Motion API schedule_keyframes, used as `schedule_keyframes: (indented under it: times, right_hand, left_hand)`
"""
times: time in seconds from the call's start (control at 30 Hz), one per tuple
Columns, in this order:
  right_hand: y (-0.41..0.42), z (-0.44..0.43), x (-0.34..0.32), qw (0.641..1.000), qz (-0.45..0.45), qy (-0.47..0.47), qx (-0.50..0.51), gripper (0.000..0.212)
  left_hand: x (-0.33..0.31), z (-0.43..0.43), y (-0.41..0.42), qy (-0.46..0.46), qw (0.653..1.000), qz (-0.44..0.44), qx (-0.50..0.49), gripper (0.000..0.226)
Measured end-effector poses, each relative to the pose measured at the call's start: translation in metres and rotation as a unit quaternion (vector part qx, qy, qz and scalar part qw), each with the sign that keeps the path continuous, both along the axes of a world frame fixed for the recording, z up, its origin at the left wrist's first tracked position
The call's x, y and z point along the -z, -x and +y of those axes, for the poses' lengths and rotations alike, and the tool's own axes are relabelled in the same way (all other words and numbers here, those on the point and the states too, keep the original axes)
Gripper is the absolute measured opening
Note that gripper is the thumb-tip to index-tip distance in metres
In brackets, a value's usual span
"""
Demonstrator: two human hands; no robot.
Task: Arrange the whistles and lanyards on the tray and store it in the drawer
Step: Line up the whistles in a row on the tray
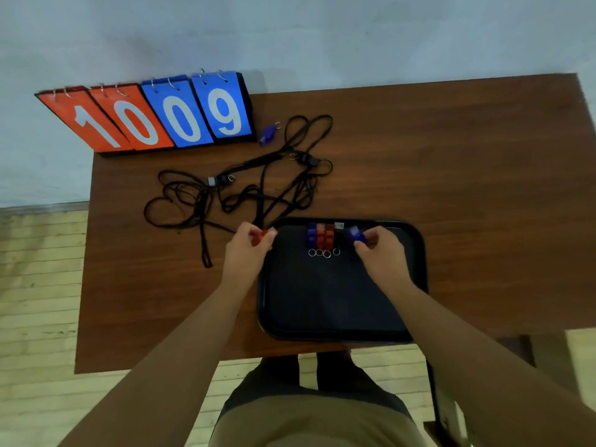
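A black tray (338,304) lies on the brown table's near edge. Along its far side stands a row of several whistles (324,238), blue, red, red and black, with key rings towards me. My right hand (379,253) pinches a blue whistle (357,234) over the tray, just right of the row. My left hand (246,245) pinches a red whistle (262,236) at the tray's far left corner. A tangle of black lanyards (245,188) with black whistles attached spreads behind. Another blue whistle (267,135) lies by the scoreboard.
A flip scoreboard (154,119) reading 10 09 stands at the table's far left corner, partly overhanging. The wooden table (467,172) is bare on its right side. A wall is behind, and pale floor is at the left.
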State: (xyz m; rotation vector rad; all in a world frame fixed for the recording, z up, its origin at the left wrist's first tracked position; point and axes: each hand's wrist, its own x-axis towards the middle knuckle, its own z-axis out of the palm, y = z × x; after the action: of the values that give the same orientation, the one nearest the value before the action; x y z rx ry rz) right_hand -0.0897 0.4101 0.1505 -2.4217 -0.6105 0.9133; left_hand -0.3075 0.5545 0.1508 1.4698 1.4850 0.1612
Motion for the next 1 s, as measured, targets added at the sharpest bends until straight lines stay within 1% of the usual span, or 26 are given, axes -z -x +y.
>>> schedule_keyframes:
  times: [0.1, 0.17, 0.23, 0.3, 0.4, 0.6, 0.77, 0.87, 1.0]
  right_hand:
    - [0.001, -0.002, 0.014, 1.000, -0.014, 0.009, 0.013, 0.012]
    - [0.001, -0.002, 0.021, 0.999, -0.024, 0.016, 0.018, 0.014]
    - [-0.001, -0.002, 0.026, 0.999, -0.029, 0.025, 0.023, 0.018]
    - [-0.003, -0.002, 0.029, 0.999, -0.028, 0.028, 0.019, 0.020]
    - [-0.005, -0.001, 0.032, 0.999, -0.025, 0.021, 0.007, 0.018]
    - [-0.003, 0.000, 0.033, 0.999, -0.025, 0.016, -0.014, 0.018]
    - [-0.002, -0.004, 0.035, 0.999, -0.034, 0.015, -0.023, 0.016]
    - [-0.002, -0.005, 0.036, 0.999, -0.032, 0.009, -0.024, 0.016]
    - [0.000, -0.005, 0.037, 0.999, -0.029, 0.001, -0.033, 0.018]
  left_hand:
    - [0.006, -0.005, -0.007, -0.062, 0.995, 0.053, 0.057, 0.028]
    - [0.013, -0.008, -0.014, -0.120, 0.986, 0.062, 0.097, 0.026]
    - [0.016, -0.012, -0.023, -0.145, 0.981, 0.068, 0.109, 0.024]
    - [0.020, -0.015, -0.031, -0.141, 0.980, 0.086, 0.107, 0.024]
    - [0.026, -0.020, -0.041, -0.122, 0.980, 0.118, 0.106, 0.022]
    - [0.029, -0.022, -0.045, -0.117, 0.978, 0.121, 0.120, 0.022]
    - [0.029, -0.028, -0.031, -0.154, 0.959, 0.162, 0.172, 0.021]
    - [0.032, -0.029, -0.029, -0.138, 0.968, 0.147, 0.149, 0.021]
    - [0.038, -0.028, -0.035, -0.095, 0.987, 0.074, 0.107, 0.018]
